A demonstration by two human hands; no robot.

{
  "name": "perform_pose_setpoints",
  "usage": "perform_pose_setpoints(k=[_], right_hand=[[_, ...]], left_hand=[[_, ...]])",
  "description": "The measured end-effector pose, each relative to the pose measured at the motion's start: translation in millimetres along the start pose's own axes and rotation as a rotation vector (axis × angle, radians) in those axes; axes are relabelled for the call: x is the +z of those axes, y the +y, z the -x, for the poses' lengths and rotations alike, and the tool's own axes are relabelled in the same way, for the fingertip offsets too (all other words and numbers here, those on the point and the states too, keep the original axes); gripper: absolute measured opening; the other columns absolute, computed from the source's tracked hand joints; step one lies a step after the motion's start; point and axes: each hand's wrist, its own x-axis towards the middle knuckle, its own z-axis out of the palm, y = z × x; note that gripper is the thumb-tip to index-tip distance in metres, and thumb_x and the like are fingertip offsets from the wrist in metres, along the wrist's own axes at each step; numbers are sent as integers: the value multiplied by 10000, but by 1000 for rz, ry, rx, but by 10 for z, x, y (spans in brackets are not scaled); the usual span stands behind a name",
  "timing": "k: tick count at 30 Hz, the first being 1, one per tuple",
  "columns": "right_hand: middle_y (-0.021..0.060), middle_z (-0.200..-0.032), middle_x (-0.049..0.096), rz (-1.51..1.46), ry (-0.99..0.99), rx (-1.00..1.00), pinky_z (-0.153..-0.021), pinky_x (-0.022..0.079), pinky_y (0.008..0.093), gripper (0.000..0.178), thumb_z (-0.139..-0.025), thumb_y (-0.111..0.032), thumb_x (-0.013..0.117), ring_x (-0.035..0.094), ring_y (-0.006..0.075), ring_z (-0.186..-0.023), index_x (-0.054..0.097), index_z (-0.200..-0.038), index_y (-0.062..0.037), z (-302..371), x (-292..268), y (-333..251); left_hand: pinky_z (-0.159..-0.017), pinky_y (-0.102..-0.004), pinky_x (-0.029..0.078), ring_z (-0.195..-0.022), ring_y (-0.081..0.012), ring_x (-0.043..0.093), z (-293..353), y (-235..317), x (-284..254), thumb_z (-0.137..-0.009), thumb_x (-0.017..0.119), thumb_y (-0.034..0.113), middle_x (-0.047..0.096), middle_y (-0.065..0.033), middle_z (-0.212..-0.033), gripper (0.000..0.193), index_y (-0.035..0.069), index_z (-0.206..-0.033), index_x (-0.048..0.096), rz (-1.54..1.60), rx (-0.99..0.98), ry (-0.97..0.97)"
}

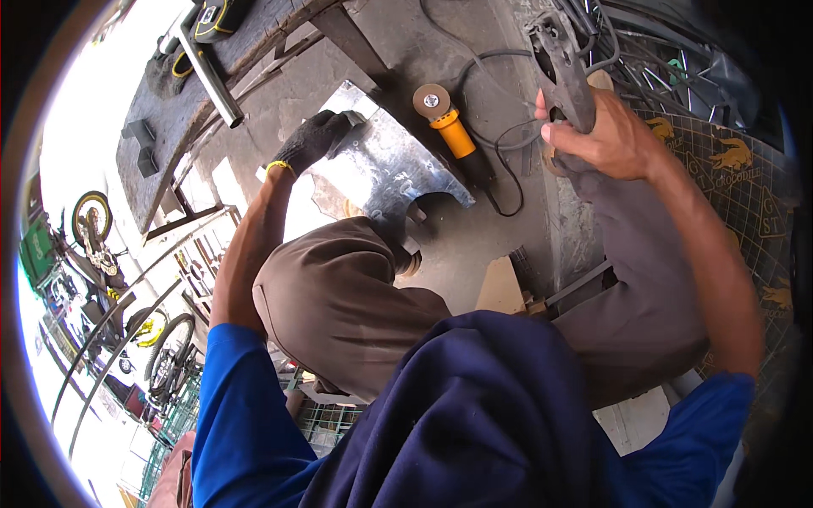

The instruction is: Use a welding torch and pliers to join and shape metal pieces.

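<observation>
My left hand [315, 139], in a dark glove with a yellow cuff, grips the far edge of a shiny metal sheet [385, 169] that lies on the concrete floor in front of my bent knee. My right hand [597, 127], bare, is closed around the body of a grey power tool [563, 68] held up at the right, its cable trailing away. An angle grinder [445, 118] with a yellow body and a round disc lies on the floor between the two hands, untouched.
A dark workbench [169, 127] with a metal tube [212, 80] runs along the upper left. Bicycles [93, 229] and curved metal bars stand at the far left. A patterned mat [745, 178] lies at right, wooden pieces [501, 288] by my legs.
</observation>
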Motion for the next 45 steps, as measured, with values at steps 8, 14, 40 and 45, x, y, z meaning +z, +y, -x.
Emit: perform_pose_setpoints(k=[8,14,40,45], right_hand=[[160,-849,727,992,-234,-84,-999,414,474,466,-751,-424,767,713,321,-874,729,-1013,-41,-364,740,531],[148,-697,722,1027,-376,-154,-1004,416,445,361,-706,-444,771,712,322,-679,765,-724,-84,-578,1031,608],[153,-1218,634,719,-260,-193,-1078,390,474,663,-824,-521,753,556,305,-1227,639,-1264,-38,-376,1072,353],[170,-1183,666,631,83,33,-968,499,460,457,-939,-399,670,624,343,-1155,651,-1241,-56,480,-167,73]], left_hand=[[-905,-395,471,-974,-287,639,-33,-136,37,-1042,452,468,682,-171,-1032,484,35,-1105,658,261,-191,7],[-841,-390,475,-915,-297,616,2,-78,22,-1054,444,355,625,-148,-981,350,57,-1037,625,330,-188,-3],[-881,-430,487,-1004,-387,660,64,115,-32,-1032,435,459,697,-233,-1092,507,17,-1147,656,170,-174,45],[-869,-448,494,-986,-406,669,-18,102,-34,-1027,422,459,705,-249,-1043,507,26,-1118,669,189,-155,3]])
